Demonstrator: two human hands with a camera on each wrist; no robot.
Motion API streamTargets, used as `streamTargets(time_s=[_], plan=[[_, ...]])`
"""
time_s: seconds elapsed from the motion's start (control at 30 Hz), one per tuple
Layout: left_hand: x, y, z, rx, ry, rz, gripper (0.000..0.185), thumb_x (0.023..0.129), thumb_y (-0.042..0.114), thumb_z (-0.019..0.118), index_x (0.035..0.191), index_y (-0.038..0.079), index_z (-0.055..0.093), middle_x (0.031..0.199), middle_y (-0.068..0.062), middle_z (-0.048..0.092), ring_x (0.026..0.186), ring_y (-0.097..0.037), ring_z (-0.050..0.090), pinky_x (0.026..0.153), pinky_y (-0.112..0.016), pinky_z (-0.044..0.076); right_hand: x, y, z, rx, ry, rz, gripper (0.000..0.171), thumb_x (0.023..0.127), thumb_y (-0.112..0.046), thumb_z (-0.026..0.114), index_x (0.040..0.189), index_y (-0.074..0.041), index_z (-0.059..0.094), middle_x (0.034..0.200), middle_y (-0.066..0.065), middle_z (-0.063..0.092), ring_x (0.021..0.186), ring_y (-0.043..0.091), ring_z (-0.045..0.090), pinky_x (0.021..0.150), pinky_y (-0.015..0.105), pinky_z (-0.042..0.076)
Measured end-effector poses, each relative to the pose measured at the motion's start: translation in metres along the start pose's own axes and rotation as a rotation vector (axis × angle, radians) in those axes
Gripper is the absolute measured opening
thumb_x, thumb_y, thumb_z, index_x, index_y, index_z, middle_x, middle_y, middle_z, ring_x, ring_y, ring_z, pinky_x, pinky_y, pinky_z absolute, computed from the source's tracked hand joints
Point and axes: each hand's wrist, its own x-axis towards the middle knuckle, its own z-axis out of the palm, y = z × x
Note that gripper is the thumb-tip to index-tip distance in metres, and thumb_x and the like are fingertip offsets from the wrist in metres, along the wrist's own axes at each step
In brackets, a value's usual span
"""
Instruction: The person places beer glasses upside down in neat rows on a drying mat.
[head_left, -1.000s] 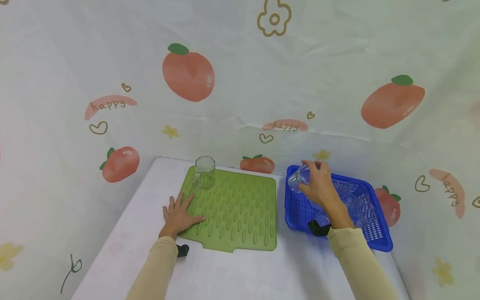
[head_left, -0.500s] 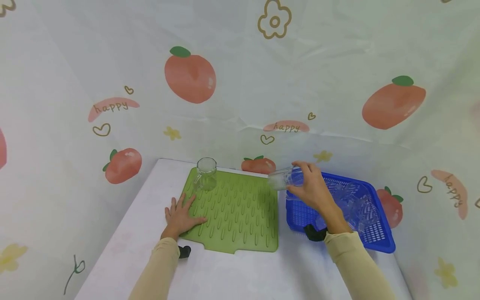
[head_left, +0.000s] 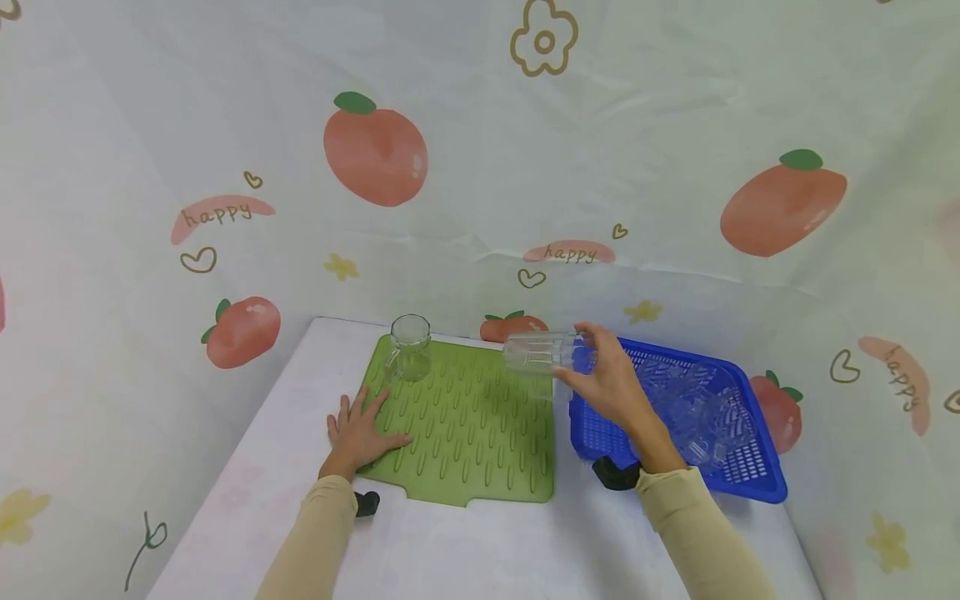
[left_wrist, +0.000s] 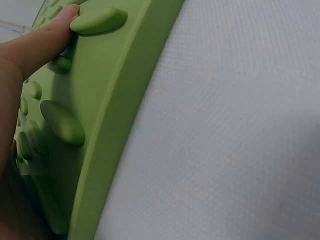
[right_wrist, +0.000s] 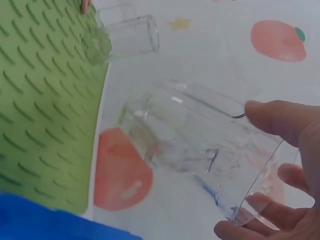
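My right hand (head_left: 611, 383) grips a clear glass mug (head_left: 536, 352) near its rim, thumb and fingers on opposite sides. Lying nearly level in the air, the mug points its base left over the right edge of a green ribbed mat (head_left: 465, 433). Its handle shows below the body in the head view. Fingers spread, my left hand (head_left: 360, 437) rests on the mat's left edge; in the left wrist view one fingertip (left_wrist: 70, 11) touches a raised rib. Another glass mug (head_left: 411, 346) stands at the mat's back left corner, handle toward the left.
A blue plastic basket (head_left: 765, 479) to the right of the mat holds several clear glass pieces (head_left: 701, 408). White cloth (head_left: 480, 554) covers the table. Behind it hangs a printed white curtain (head_left: 465, 225) close to the mat and basket.
My right hand has carried the glass mug left from above the basket to over the mat's right edge, bringing it closer to level. The left hand stays in place on the mat.
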Motion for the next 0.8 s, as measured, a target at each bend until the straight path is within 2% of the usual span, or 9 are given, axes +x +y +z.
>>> streamTargets(time_s=[0.13, 0.23, 0.53, 0.8], plan=[[0.0, 0.001, 0.0, -0.003, 0.002, 0.003, 0.11, 0.075, 0.067, 0.077, 0.162, 0.022, 0.027, 0.172, -0.02, 0.004, 0.155, -0.057, -0.007, 0.117, -0.08, -0.004, 0.0, -0.001, 0.006, 0.148, -0.026, 0.065, 0.078, 0.091, -0.029, 0.079, 0.153, -0.008, 0.036, 0.154, 0.019, 0.044, 0.141, 0.039, 0.047, 0.113, 0.057, 0.046], [0.0, 0.001, -0.001, 0.005, -0.008, -0.001, 0.11, 0.076, 0.068, 0.076, 0.163, 0.023, 0.026, 0.172, -0.019, 0.002, 0.155, -0.057, -0.008, 0.117, -0.08, -0.004, 0.0, -0.004, 0.01, 0.217, -0.051, 0.103, 0.078, 0.091, -0.029, 0.078, 0.153, -0.01, 0.035, 0.156, 0.018, 0.042, 0.144, 0.038, 0.044, 0.116, 0.055, 0.043], [-0.001, 0.0, -0.001, 0.011, -0.009, -0.001, 0.11, 0.076, 0.069, 0.076, 0.163, 0.023, 0.026, 0.172, -0.02, 0.004, 0.154, -0.057, -0.006, 0.117, -0.08, -0.003, -0.001, -0.009, 0.029, 0.299, -0.095, 0.148, 0.078, 0.092, -0.037, 0.076, 0.154, -0.015, 0.033, 0.154, 0.019, 0.045, 0.143, 0.039, 0.048, 0.114, 0.055, 0.046], [0.0, -0.001, 0.002, 0.007, 0.012, 0.008, 0.11, 0.074, 0.069, 0.077, 0.162, 0.022, 0.029, 0.172, -0.02, 0.006, 0.154, -0.058, -0.004, 0.117, -0.081, -0.001, -0.002, -0.008, 0.044, 0.375, -0.108, 0.165, 0.08, 0.094, -0.037, 0.074, 0.157, -0.014, 0.029, 0.155, 0.018, 0.042, 0.143, 0.043, 0.046, 0.109, 0.057, 0.05]])
